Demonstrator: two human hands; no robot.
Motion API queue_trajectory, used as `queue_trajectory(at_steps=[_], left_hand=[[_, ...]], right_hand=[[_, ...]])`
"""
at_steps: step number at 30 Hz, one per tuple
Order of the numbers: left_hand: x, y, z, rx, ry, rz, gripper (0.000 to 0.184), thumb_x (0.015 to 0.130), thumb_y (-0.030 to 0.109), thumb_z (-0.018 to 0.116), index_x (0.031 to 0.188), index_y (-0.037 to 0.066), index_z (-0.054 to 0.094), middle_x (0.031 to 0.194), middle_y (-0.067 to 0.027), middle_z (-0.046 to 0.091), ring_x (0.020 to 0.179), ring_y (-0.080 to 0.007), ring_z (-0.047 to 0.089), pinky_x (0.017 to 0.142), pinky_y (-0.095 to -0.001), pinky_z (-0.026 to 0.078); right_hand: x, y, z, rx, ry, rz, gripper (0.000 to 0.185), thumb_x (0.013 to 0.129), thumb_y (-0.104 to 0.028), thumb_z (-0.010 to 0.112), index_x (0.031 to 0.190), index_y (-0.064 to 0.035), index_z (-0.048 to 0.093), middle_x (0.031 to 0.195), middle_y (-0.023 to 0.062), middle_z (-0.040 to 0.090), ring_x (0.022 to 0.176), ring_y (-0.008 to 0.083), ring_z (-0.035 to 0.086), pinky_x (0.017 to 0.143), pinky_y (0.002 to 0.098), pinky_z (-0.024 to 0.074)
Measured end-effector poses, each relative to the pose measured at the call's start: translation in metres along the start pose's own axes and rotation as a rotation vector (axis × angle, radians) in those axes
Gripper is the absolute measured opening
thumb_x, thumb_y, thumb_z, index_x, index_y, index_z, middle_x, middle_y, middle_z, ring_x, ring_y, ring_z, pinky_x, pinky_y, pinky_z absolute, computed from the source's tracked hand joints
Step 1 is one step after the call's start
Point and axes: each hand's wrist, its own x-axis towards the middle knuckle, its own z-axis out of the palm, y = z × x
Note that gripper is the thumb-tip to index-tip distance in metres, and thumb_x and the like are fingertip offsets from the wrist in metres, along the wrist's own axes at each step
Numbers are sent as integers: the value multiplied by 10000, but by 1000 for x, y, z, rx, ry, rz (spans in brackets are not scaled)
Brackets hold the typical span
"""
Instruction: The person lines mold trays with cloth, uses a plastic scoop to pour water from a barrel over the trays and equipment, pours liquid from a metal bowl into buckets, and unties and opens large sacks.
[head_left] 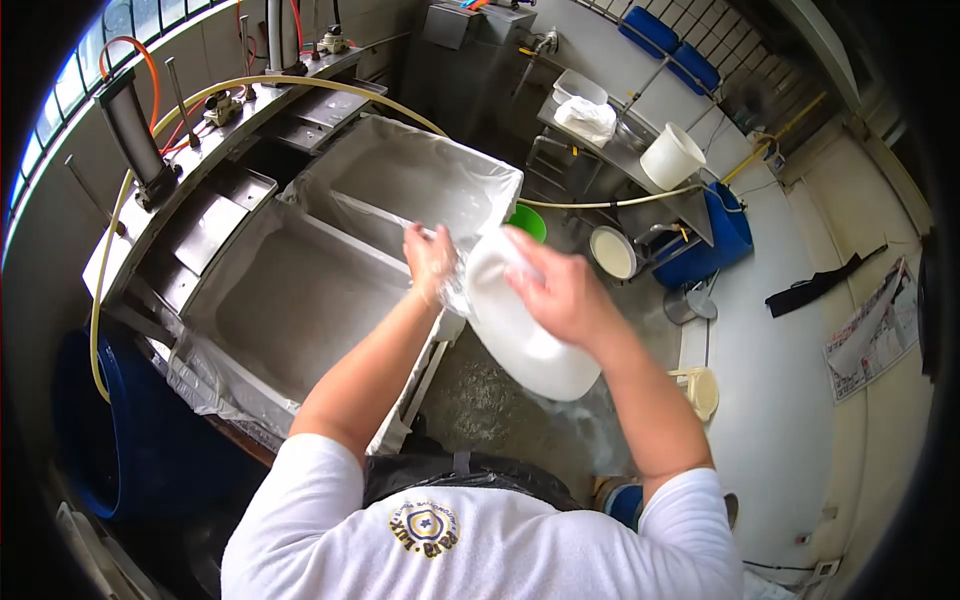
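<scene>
With the tubs (352,240) already plastic-lined, the right hand (562,292) is gripping a white vessel (535,350) beside them, apparently not yet finished with, while the left hand (430,262) is hovering near it, its grip unclear.

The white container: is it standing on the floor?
No, the right hand holds the white container up, above the floor.

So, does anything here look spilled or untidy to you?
The floor looks wet, with a whitish patch near the white container in the right hand. That could be a spill, though the liquid isn't identifiable. Also, clear plastic sheeting hangs wrinkled over the nearer tub's edge, looking untidy.
</scene>
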Motion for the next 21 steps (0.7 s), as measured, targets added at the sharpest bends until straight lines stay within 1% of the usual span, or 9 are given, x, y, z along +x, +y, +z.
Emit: queue_trajectory(at_steps=[3, 4, 6, 8, 9, 11, 15, 17, 21], left_hand=[[25, 79, 3, -302, 309, -225, 497, 959, 269, 635, 1361, 3, 510, 1151, -217, 618, 1000, -303, 650, 887, -462, 508], [51, 81, 3, 460, -58, -26, 431, 971, 297, 606, 1298, 22, 554, 1061, -186, 630, 921, -291, 649, 856, -465, 515], [71, 66, 11, 1209, -436, 166, 381, 982, 325, 578, 1236, 41, 599, 972, -154, 642, 842, -278, 647, 824, -467, 523], [83, 21, 46, -81, -187, -185, 353, 979, 336, 566, 1120, 43, 704, 1053, -168, 731, 974, -353, 691, 894, -493, 534], [91, 6, 43, -82, -172, -187, 353, 979, 336, 566, 1120, 43, 704, 1053, -168, 731, 974, -353, 691, 894, -493, 534], [94, -21, 29, 894, -541, 556, 462, 933, 417, 646, 1214, 52, 685, 1212, -209, 678, 1150, -359, 645, 929, -497, 538], [25, -4, -25, 1010, -561, 356, 546, 956, 454, 626, 1298, 28, 635, 1408, -249, 557, 1359, -437, 479, 1122, -579, 397], [11, -22, -45, 1125, -566, 524, 582, 976, 455, 608, 1345, 5, 608, 1535, -263, 432, 1482, -466, 307, 1211, -598, 259], [-7, -31, -56, 1011, -556, 537, 610, 996, 420, 582, 1423, -13, 530, 1582, -273, 364, 1517, -481, 225, 1256, -587, 141]], right_hand=[[58, -2, -22, 20, -89, 44, 494, 958, -245, 667, 1404, -50, 590, 1286, 235, 661, 1174, 347, 669, 997, 386, 525], [68, 0, -28, 9, -119, 69, 497, 965, -199, 676, 1420, -32, 570, 1355, 227, 640, 1241, 298, 656, 1038, 350, 499], [76, 18, -30, -10, -38, 4, 499, 969, -187, 673, 1433, -39, 563, 1311, 193, 676, 1151, 263, 687, 993, 338, 516], [77, 36, -31, -24, 42, -61, 502, 973, -175, 670, 1445, -46, 556, 1267, 158, 712, 1061, 227, 718, 948, 326, 533], [74, 44, -32, 80, 55, 49, 512, 975, -174, 668, 1457, -52, 548, 1322, 178, 679, 1151, 241, 684, 995, 329, 505], [64, 60, -29, 260, 64, 172, 526, 982, -161, 664, 1481, -65, 529, 1361, 185, 657, 1229, 235, 647, 1038, 325, 473], [47, 74, -25, 265, 33, 102, 527, 987, -159, 668, 1489, -78, 528, 1334, 179, 677, 1209, 215, 653, 1023, 308, 473], [54, 82, -18, 211, -50, 79, 514, 987, -180, 665, 1473, -70, 541, 1339, 188, 672, 1221, 230, 656, 1025, 312, 476], [103, 102, 21, 90, -398, 103, 515, 947, -257, 661, 1417, -58, 591, 1345, 215, 647, 1239, 334, 646, 1052, 384, 491]])
